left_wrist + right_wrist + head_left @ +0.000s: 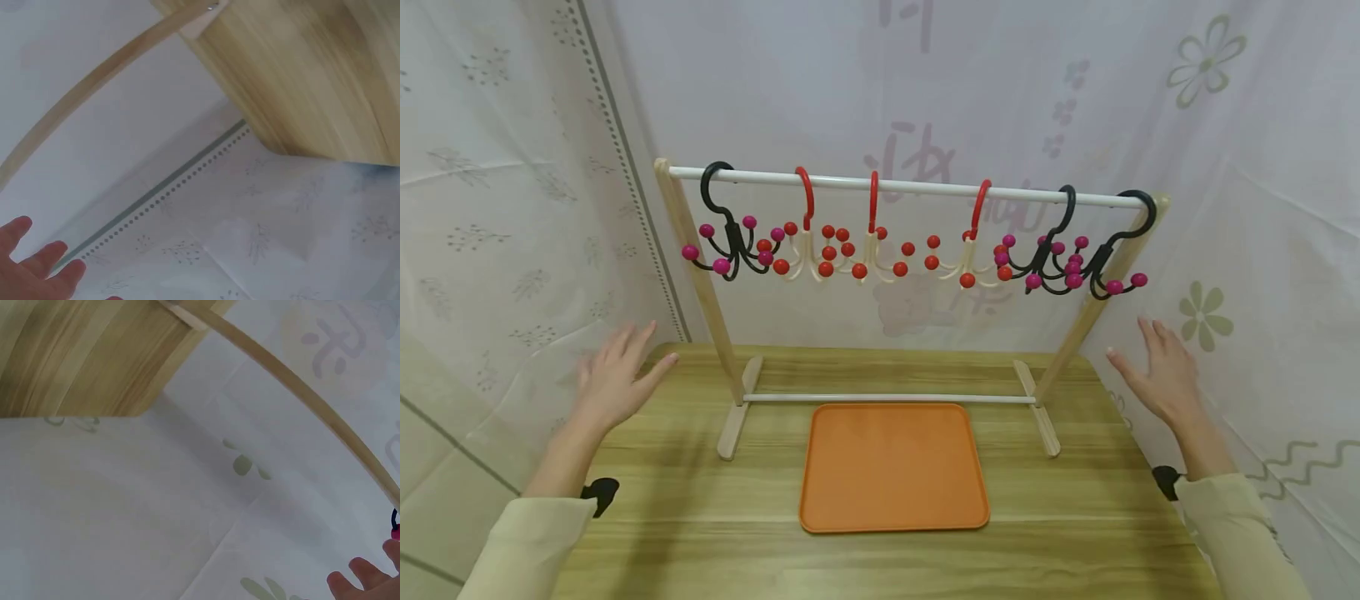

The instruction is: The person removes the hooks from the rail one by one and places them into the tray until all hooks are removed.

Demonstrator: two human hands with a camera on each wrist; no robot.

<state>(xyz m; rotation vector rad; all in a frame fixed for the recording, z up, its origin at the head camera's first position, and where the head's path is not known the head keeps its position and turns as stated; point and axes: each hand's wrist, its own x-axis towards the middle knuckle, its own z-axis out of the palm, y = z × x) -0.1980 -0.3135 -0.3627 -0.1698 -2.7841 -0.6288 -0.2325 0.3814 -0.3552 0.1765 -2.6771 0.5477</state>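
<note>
Across the bar of the wooden rack, running from ten o'clock over the top to between two and three on a dial laid over the head view, six hooks hang by their crooks. Nearest ten is a black hook with magenta balls. Three red-topped hooks follow with cream arms and red balls: the first red hook towards half past ten, the second red hook at twelve, the third red hook at two. Past it, towards half past two, the inner black hook and the outer black hook hang so close that their magenta balls overlap in view. At six o'clock an orange tray lies flat on the bench, in front of the rack's lower rail. The left hand is out at half past eight, fingers loosely spread, holding nothing; the right hand mirrors it at half past three, equally free. Both are outside the rack's posts, apart from the hooks, and each wrist view shows only fingertips at its lower edge. As for progress, all six hooks are up on the bar and none is being handled; whether that marks a beginning or a finish, I cannot tell.
</note>
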